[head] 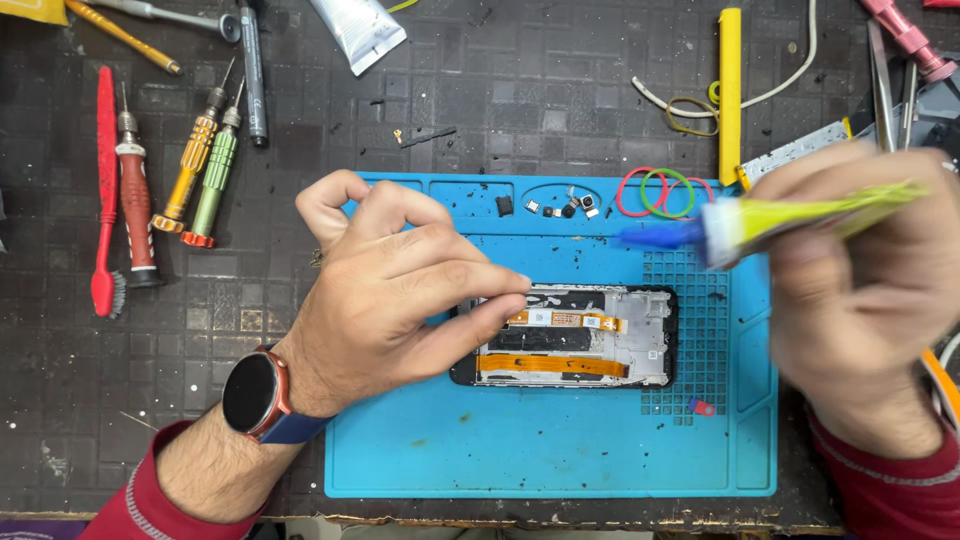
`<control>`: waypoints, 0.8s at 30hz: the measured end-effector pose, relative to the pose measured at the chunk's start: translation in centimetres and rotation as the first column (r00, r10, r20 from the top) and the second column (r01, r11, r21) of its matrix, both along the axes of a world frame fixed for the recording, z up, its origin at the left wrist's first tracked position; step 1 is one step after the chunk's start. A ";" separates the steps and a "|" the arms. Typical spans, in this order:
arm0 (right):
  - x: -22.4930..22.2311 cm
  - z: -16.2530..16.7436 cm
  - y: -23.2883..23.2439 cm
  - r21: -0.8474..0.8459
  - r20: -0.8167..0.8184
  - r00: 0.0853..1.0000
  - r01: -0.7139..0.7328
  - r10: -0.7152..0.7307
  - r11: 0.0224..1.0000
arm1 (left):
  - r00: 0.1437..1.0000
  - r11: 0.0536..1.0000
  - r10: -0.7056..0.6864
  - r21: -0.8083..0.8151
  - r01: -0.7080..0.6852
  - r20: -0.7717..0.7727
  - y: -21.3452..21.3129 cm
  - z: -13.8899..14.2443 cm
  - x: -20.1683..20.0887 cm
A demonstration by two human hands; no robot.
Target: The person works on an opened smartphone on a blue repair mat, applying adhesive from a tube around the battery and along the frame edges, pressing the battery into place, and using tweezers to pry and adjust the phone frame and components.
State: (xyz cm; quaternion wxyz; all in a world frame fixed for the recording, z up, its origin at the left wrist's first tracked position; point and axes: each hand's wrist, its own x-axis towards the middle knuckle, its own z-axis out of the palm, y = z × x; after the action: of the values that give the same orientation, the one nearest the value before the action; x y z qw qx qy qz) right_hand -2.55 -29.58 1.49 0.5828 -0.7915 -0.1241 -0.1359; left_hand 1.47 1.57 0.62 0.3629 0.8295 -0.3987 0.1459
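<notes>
An opened phone (590, 336) lies face down on a blue work mat (540, 445), its orange ribbon cables showing. My left hand (390, 290) rests on the phone's left end, fingers pressing its top edge; a dark watch sits on that wrist. My right hand (860, 270), blurred by motion, hovers at the right edge and grips a yellow-green tube (800, 215) with a white collar and blue nozzle pointing left, above the mat's upper right.
Small loose parts (565, 207) and coloured rubber bands (660, 192) sit in the mat's top trays. Screwdrivers (205, 160), a red brush (104, 200) and a pen lie at left. A white tube (360, 30), yellow pry stick (730, 90) and tweezers (882, 85) lie behind.
</notes>
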 end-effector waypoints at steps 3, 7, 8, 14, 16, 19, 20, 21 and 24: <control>-0.1 0.4 1.1 -0.177 0.008 0.983 -0.176 0.181 0.968 | 0.999 1.000 -0.003 -0.014 0.003 -0.038 0.0 0.2 0.0; 0.3 0.7 2.3 -0.214 -0.032 0.935 -0.352 0.354 0.911 | 0.998 0.999 -0.041 -0.032 0.040 -0.038 -0.1 0.0 -0.1; 0.3 0.8 2.3 -0.227 -0.043 0.929 -0.367 0.367 0.902 | 0.998 0.999 -0.052 -0.017 0.052 -0.032 -0.1 -0.1 -0.1; 0.6 0.9 2.5 -0.273 -0.058 0.930 -0.365 0.364 0.890 | 0.998 0.998 -0.067 0.015 0.066 0.009 -0.1 -0.3 -0.3; 0.6 0.9 2.4 -0.301 -0.062 0.932 -0.359 0.358 0.883 | 0.998 0.998 -0.061 0.025 0.060 0.019 -0.1 -0.2 -0.3; 0.8 0.9 2.2 -0.343 -0.070 0.931 -0.359 0.358 0.868 | 0.998 0.999 -0.031 0.047 0.028 0.062 -0.1 0.0 -0.5; 0.9 0.9 2.2 -0.355 -0.072 0.931 -0.359 0.358 0.863 | 0.998 0.998 -0.030 0.048 0.027 0.063 -0.1 0.0 -0.5; 0.9 1.0 2.1 -0.366 -0.076 0.931 -0.360 0.358 0.858 | 0.998 0.998 -0.030 0.049 0.027 0.062 -0.1 0.1 -0.6; 1.5 1.3 1.9 -0.438 -0.096 0.917 -0.388 0.387 0.811 | 0.999 0.999 0.006 0.052 -0.008 0.041 0.0 0.2 -0.5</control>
State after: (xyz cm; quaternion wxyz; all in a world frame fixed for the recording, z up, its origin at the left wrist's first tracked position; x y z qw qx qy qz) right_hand -1.05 -27.72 2.80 0.4002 -0.8622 -0.3100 0.0187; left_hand 0.94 1.53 0.77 0.3326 0.8369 -0.4067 0.1537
